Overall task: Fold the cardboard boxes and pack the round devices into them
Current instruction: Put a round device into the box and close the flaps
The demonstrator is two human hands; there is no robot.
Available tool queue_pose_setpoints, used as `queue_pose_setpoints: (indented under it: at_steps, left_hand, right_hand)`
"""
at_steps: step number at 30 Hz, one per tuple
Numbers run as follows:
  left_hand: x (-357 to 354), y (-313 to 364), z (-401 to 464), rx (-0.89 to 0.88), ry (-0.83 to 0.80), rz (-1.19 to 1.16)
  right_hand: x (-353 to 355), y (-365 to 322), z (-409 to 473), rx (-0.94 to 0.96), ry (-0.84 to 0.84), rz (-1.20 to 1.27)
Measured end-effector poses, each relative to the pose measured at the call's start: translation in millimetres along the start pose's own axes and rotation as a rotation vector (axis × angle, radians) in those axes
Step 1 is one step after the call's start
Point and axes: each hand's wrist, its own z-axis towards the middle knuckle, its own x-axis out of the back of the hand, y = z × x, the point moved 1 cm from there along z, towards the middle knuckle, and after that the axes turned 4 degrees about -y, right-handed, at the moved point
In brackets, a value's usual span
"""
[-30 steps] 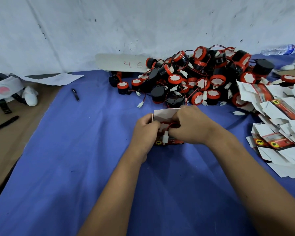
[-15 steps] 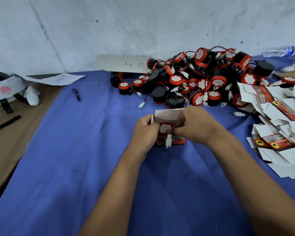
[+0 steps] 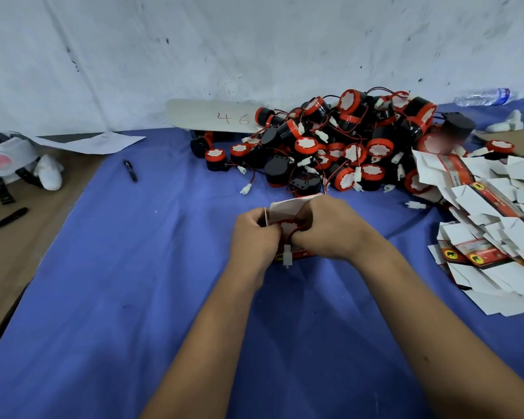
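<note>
both hands hold one small box with a round device seated in its open top

the left hand (image 3: 254, 237) curls its grip round the left side of the cardboard box (image 3: 286, 207), and the right hand (image 3: 330, 228) curls round the right side, fingers at the round device (image 3: 288, 226) inside; its white connector (image 3: 286, 257) hangs over the near face. the box rests on the blue surface (image 3: 133, 282). beyond the hands lies the heap of round devices (image 3: 345, 146); right of them, flat boxes (image 3: 490, 225); far left, a pen (image 3: 130, 170).
</note>
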Motion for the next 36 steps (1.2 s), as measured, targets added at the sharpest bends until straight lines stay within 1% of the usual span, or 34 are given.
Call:
queue_pose_setpoints:
  at_steps: [2, 6, 7, 11, 14, 21, 25, 27, 30, 32, 33, 36]
  left_hand:
    - [-0.3, -1.2, 1.9, 0.011, 0.029, -0.007]
    - [-1.1, -3.1, 3.5, 0.011, 0.044, 0.038]
    - [-2.1, -3.7, 3.7, 0.004, 0.057, 0.07]
    - [-4.0, -5.6, 4.3, -0.04, 0.109, 0.154]
    - [-3.8, -5.6, 6.5, -0.04, 0.087, 0.167]
    - [-6.2, -7.0, 4.1, -0.085, 0.066, 0.186]
    - [-6.4, -6.8, 3.6, -0.079, 0.05, 0.134]
    - [-6.2, -6.6, 3.8, -0.067, 0.048, 0.099]
    - [-6.6, -8.5, 6.0, -0.042, 0.038, 0.084]
    - [-7.2, -9.9, 7.7, -0.03, 0.056, 0.09]
    - [-7.3, -10.4, 8.3, -0.029, 0.063, 0.099]
    - [-7.9, -10.6, 8.7, -0.044, 0.061, 0.122]
  right_hand:
    - [1.5, -4.1, 1.1, -0.027, -0.026, 0.003]
    - [-3.5, -10.1, 7.2, -0.121, 0.003, 0.015]
    - [-5.9, -12.0, 8.4, -0.133, 0.0, -0.018]
    - [-7.0, -15.3, 9.3, -0.166, 0.032, -0.273]
    - [0.9, -14.5, 5.6, -0.175, 0.041, -0.332]
    - [13.1, -2.7, 6.8, -0.174, -0.049, -0.145]
    - [13.9, 3.7, 4.5, -0.175, -0.059, -0.166]
    - [16.1, 7.7, 3.5, -0.145, 0.005, -0.212]
    - [26.6, 9.6, -4.6, -0.097, 0.288, -0.277]
    - [32.4, 12.3, -9.1, -0.087, 0.421, -0.327]
    - [33.0, 13.6, -10.6, -0.077, 0.445, -0.314]
    - [27.4, 6.4, -16.9, -0.005, 0.436, -0.236]
